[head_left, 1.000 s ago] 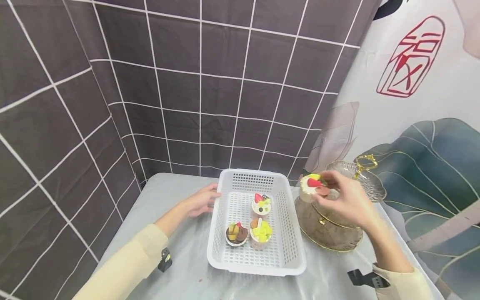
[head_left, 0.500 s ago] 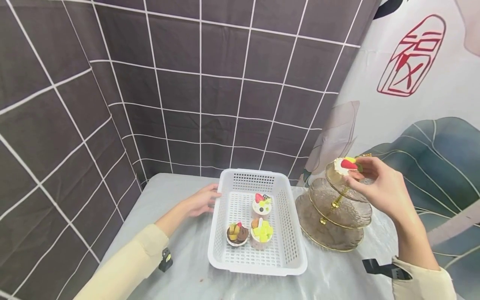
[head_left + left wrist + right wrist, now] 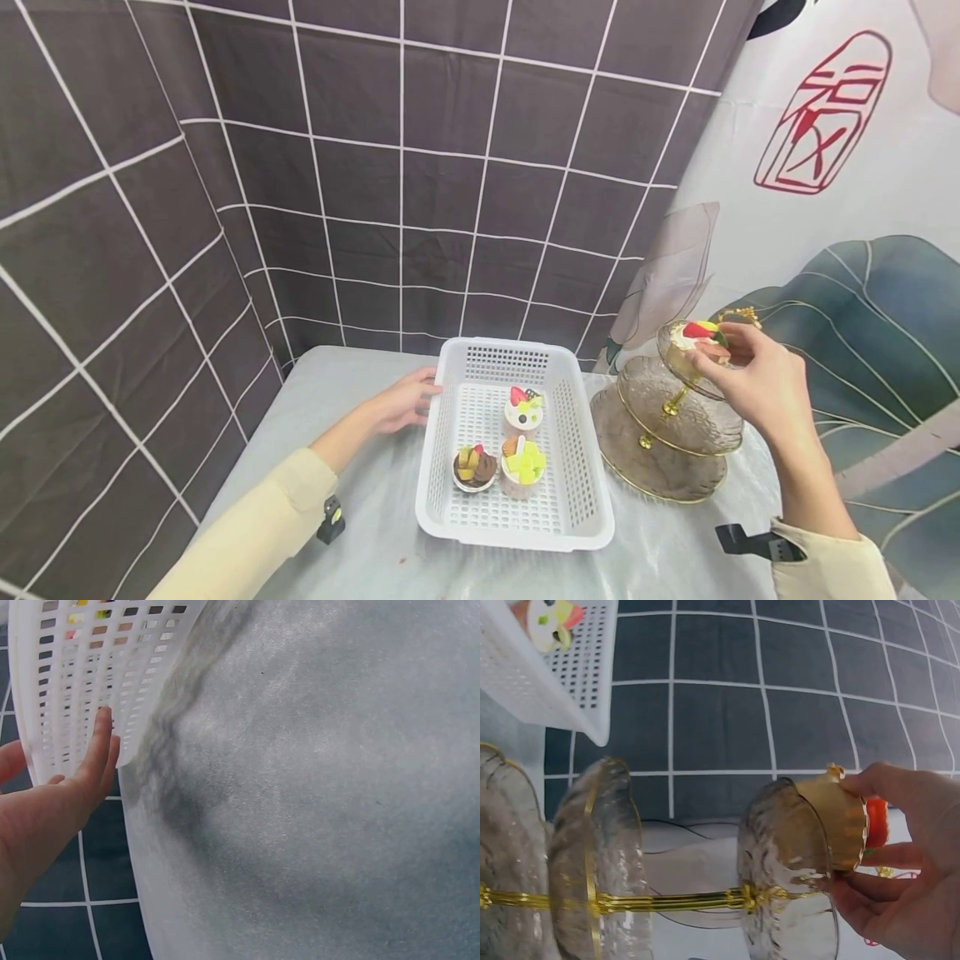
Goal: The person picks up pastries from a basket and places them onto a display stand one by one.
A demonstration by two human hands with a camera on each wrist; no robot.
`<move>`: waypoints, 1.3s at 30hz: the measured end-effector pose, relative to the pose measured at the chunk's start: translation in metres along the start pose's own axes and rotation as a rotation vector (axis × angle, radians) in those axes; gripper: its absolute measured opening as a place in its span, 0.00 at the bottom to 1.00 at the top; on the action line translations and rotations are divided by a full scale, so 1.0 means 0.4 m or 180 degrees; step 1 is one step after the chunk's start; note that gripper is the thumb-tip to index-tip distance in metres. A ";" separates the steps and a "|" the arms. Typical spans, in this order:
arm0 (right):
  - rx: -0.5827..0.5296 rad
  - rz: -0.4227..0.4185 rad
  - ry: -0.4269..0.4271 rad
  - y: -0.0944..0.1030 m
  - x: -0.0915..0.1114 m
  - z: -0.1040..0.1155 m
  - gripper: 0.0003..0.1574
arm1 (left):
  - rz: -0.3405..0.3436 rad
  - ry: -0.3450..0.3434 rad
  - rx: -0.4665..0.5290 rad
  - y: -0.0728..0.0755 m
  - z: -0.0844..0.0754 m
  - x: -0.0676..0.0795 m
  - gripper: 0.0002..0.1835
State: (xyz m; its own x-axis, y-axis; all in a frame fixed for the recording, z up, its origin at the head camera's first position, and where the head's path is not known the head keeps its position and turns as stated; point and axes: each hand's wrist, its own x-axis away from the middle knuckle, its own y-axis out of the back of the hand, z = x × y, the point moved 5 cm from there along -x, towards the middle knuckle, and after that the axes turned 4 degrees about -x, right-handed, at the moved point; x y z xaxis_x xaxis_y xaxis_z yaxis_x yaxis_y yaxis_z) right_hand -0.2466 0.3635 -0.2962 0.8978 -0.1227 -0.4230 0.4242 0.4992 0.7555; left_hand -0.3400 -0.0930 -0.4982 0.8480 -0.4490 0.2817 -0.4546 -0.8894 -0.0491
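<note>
At the right in the head view, my right hand (image 3: pixel 761 379) holds a cupcake (image 3: pixel 693 337) topped with white cream, a strawberry and yellow fruit. Its pale cup sits within the top tier of a three-tiered glass cake stand (image 3: pixel 660 479). In the right wrist view the thumb and fingers pinch the cupcake (image 3: pixel 832 821) near its topping, its base inside the small top plate (image 3: pixel 780 855). My left hand (image 3: pixel 401 402) touches the left side of a white plastic basket (image 3: pixel 429 492). The left wrist view shows its fingers (image 3: pixel 97 754) fairly straight against the basket's perforated outer wall.
Inside the basket stand a chocolate cupcake (image 3: pixel 474 468), a cupcake with yellow-green cubes (image 3: pixel 523 464) and a white-cream cupcake with a strawberry (image 3: pixel 522 412). A pale cloth covers the table (image 3: pixel 360 517). Dark grid-patterned cloth (image 3: pixel 442 192) hangs behind and at the left.
My right hand has carried the cupcake rightwards from beside the stand to its top tier, then lowered it slightly there. The left hand and the basket stay nearly still.
</note>
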 end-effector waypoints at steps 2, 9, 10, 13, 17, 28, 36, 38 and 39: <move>-0.0002 -0.0009 -0.0019 -0.007 0.007 0.002 0.41 | 0.0013 -0.0003 -0.0006 -0.001 -0.001 0.003 0.30; 0.0101 -0.0055 0.0018 -0.022 0.015 0.012 0.42 | 0.0005 -0.0011 0.0025 0.005 0.006 -0.002 0.30; 0.0102 -0.0059 0.0047 -0.024 0.013 0.015 0.42 | -0.0005 -0.0013 0.0039 0.007 0.007 -0.004 0.31; 0.0095 -0.0049 0.0086 -0.027 0.012 0.019 0.44 | -0.0024 -0.0021 0.0046 0.010 0.010 -0.006 0.31; 0.0088 -0.0119 0.0112 -0.018 0.020 0.032 0.46 | -0.0036 0.0000 0.0044 0.006 0.006 0.000 0.31; -0.0679 -0.0247 0.1372 -0.076 0.081 0.222 0.37 | -0.0070 0.0012 0.0063 0.009 0.013 0.002 0.30; -0.1154 0.1380 0.1429 -0.363 0.176 0.315 0.40 | -0.0033 -0.0030 0.0054 -0.001 0.005 -0.003 0.29; -0.1201 0.1547 0.1481 -0.423 0.192 0.325 0.40 | -0.0039 -0.0018 0.0041 -0.004 0.003 -0.002 0.29; -0.1232 0.1619 0.1490 -0.448 0.198 0.328 0.40 | -0.0044 -0.0012 0.0036 -0.005 0.003 -0.001 0.29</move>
State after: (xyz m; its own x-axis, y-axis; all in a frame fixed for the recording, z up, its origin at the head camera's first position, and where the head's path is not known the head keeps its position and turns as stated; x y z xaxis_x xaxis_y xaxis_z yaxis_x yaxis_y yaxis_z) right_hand -0.2359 0.1515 -0.3995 0.7908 0.5314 -0.3038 -0.1733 0.6704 0.7215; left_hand -0.3393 -0.0913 -0.4994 0.8552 -0.4370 0.2788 -0.4398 -0.8964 -0.0560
